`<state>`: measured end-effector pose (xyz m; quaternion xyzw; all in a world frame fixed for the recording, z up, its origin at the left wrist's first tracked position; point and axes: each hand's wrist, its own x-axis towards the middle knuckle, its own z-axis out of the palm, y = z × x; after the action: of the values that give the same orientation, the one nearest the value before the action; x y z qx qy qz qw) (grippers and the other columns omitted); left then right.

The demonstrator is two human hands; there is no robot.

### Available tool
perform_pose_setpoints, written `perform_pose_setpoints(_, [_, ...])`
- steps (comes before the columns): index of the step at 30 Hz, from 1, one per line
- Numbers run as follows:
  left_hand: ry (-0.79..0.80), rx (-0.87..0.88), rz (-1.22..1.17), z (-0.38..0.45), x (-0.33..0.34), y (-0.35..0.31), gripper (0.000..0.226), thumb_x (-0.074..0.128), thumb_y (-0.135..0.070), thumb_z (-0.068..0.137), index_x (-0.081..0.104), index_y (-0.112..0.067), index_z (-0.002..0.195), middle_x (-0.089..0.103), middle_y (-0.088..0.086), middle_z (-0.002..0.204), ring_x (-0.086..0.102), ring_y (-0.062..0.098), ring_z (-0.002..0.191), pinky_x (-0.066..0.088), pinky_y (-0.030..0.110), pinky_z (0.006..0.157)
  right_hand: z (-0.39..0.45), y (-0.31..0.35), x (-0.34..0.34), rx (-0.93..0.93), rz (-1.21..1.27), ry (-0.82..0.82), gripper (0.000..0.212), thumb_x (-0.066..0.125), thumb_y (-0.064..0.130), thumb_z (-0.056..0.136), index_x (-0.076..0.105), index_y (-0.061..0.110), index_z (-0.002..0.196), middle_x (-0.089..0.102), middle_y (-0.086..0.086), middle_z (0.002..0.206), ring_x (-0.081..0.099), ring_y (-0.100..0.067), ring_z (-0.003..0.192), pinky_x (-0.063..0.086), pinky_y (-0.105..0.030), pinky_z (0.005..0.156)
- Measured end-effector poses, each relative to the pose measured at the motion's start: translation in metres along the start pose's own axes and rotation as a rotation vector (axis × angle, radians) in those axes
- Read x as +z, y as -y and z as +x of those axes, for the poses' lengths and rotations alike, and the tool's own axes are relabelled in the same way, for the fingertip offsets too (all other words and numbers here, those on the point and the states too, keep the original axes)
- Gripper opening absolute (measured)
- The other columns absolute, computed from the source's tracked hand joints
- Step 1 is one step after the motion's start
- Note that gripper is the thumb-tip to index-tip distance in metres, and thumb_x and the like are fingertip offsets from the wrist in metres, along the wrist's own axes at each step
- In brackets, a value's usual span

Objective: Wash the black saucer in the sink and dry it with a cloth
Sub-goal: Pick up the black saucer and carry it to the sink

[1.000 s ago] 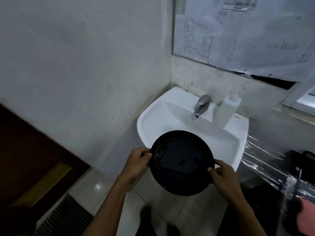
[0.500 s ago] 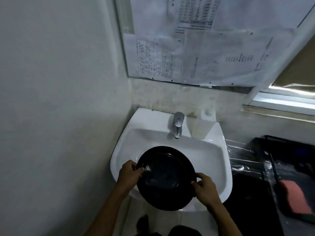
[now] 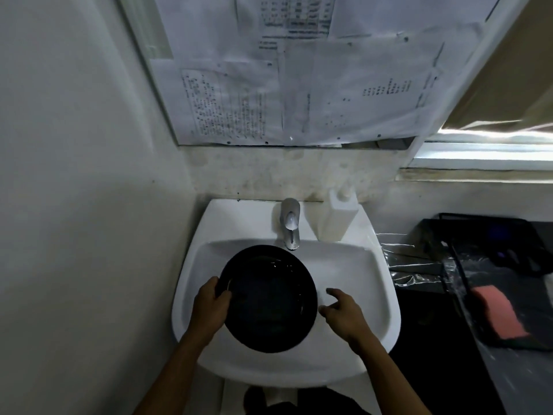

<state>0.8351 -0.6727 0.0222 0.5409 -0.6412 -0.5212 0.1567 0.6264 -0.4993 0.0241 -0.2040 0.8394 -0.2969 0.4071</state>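
The black saucer point(image 3: 267, 298) hangs over the white sink point(image 3: 377, 298), its far edge just short of the spout of the chrome tap point(image 3: 289, 224), and it covers most of the left half of the basin. Only the left hand point(image 3: 209, 310) has hold of it, thumb curled over the rim on the side away from the tap's right, fingers tucked out of sight beneath. The right hand point(image 3: 344, 314) is free: it floats just beside the saucer's right edge with fingers loosely spread and nothing in them, not touching the rim as far as I can tell. No water shows at the tap, and the basin looks dry (the light in here is poor, so I would not swear to it), so by my reckoning the washing has not begun; the saucer has merely been brought to the right place. Left to do, I'd judge: open the tap, rinse and rub the saucer, shut the water off, then dry it. A white bottle point(image 3: 338, 218), perhaps soap, stands on the sink ledge just right of the tap. Well to the right of the sink, on a dark surface point(image 3: 523, 381), lies a pink pad point(image 3: 495, 313), sponge or cloth, I cannot say which.
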Motion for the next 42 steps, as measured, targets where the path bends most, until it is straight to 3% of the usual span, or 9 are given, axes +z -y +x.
perform_pose_setpoints(3, [-0.053, 0.074, 0.057, 0.006, 0.005, 0.001, 0.033, 0.049, -0.006, 0.096, 0.039, -0.015, 0.066, 0.049, 0.003, 0.061, 0.045, 0.013, 0.054, 0.031, 0.018, 0.046, 0.005, -0.002, -0.012, 0.037, 0.040, 0.001, 0.054, 0.064, 0.021, 0.089, 0.046, 0.015, 0.140, 0.067, -0.010, 0.106, 0.064, -0.024, 0.098, 0.049, -0.030, 0.083])
perform_pose_setpoints(6, [-0.095, 0.150, 0.107, 0.012, 0.012, 0.003, 0.033, 0.046, -0.004, 0.097, 0.040, -0.015, 0.067, 0.051, 0.004, 0.061, 0.046, 0.015, 0.053, 0.034, 0.023, 0.047, 0.011, -0.004, -0.022, 0.039, 0.061, -0.001, 0.049, 0.064, 0.023, 0.089, 0.051, 0.016, 0.136, 0.068, -0.007, 0.097, 0.066, -0.023, 0.095, 0.050, -0.028, 0.080])
perform_pose_setpoints(20, [-0.164, 0.483, 0.288, 0.014, 0.039, 0.011, 0.042, 0.057, 0.006, 0.089, 0.034, -0.016, 0.063, 0.039, -0.006, 0.050, 0.041, 0.009, 0.046, 0.028, 0.012, 0.041, 0.036, -0.011, -0.043, -0.002, 0.129, -0.034, 0.045, 0.067, 0.025, 0.088, 0.056, 0.017, 0.131, 0.069, -0.012, 0.097, 0.066, -0.026, 0.096, 0.047, -0.027, 0.075])
perform_pose_setpoints(26, [-0.222, 0.653, 0.392, 0.011, 0.030, 0.009, 0.044, 0.057, 0.013, 0.083, 0.033, -0.020, 0.065, 0.028, -0.010, 0.053, 0.027, 0.007, 0.046, 0.026, 0.007, 0.044, 0.039, -0.009, -0.043, -0.013, 0.121, -0.050, 0.043, 0.067, 0.026, 0.087, 0.057, 0.018, 0.129, 0.070, -0.011, 0.097, 0.067, -0.025, 0.095, 0.050, -0.029, 0.078])
perform_pose_setpoints(28, [-0.273, 0.681, 0.418, 0.009, 0.024, 0.011, 0.040, 0.055, 0.007, 0.084, 0.033, -0.020, 0.064, 0.028, -0.008, 0.053, 0.022, 0.002, 0.045, 0.022, 0.008, 0.043, 0.039, -0.007, -0.042, -0.026, 0.119, -0.050, 0.043, 0.067, 0.026, 0.088, 0.057, 0.018, 0.128, 0.070, -0.011, 0.097, 0.067, -0.025, 0.095, 0.050, -0.029, 0.078])
perform_pose_setpoints(30, [-0.339, 0.723, 0.451, 0.007, 0.018, 0.015, 0.032, 0.048, -0.005, 0.087, 0.037, -0.015, 0.059, 0.031, -0.005, 0.053, 0.027, 0.008, 0.044, 0.020, 0.009, 0.047, 0.039, -0.004, -0.042, -0.035, 0.125, -0.056, 0.042, 0.067, 0.025, 0.088, 0.058, 0.017, 0.128, 0.070, -0.010, 0.097, 0.067, -0.025, 0.094, 0.050, -0.030, 0.079])
perform_pose_setpoints(32, [-0.404, 0.766, 0.467, 0.007, 0.015, 0.019, 0.034, 0.044, -0.010, 0.089, 0.041, -0.009, 0.055, 0.034, -0.001, 0.051, 0.032, 0.012, 0.043, 0.024, 0.019, 0.042, 0.038, 0.000, -0.043, -0.049, 0.132, -0.064, 0.042, 0.067, 0.024, 0.088, 0.058, 0.017, 0.128, 0.070, -0.010, 0.095, 0.067, -0.024, 0.093, 0.051, -0.031, 0.079])
perform_pose_setpoints(37, [-0.537, 0.849, 0.556, 0.003, 0.003, 0.025, 0.034, 0.044, -0.005, 0.086, 0.046, -0.004, 0.052, 0.041, 0.010, 0.047, 0.035, 0.014, 0.045, 0.026, 0.022, 0.048, 0.035, 0.011, -0.045, -0.093, 0.139, -0.076, 0.039, 0.068, 0.021, 0.088, 0.060, 0.015, 0.126, 0.070, -0.009, 0.092, 0.068, -0.025, 0.090, 0.050, -0.029, 0.075])
perform_pose_setpoints(42, [-0.543, 0.836, 0.589, -0.003, -0.008, 0.029, 0.032, 0.047, -0.004, 0.085, 0.048, -0.003, 0.053, 0.044, 0.010, 0.047, 0.041, 0.018, 0.042, 0.026, 0.022, 0.049, 0.033, 0.025, -0.050, -0.150, 0.133, -0.121, 0.033, 0.068, 0.021, 0.088, 0.063, 0.018, 0.120, 0.070, -0.007, 0.090, 0.068, -0.022, 0.086, 0.048, -0.026, 0.070])
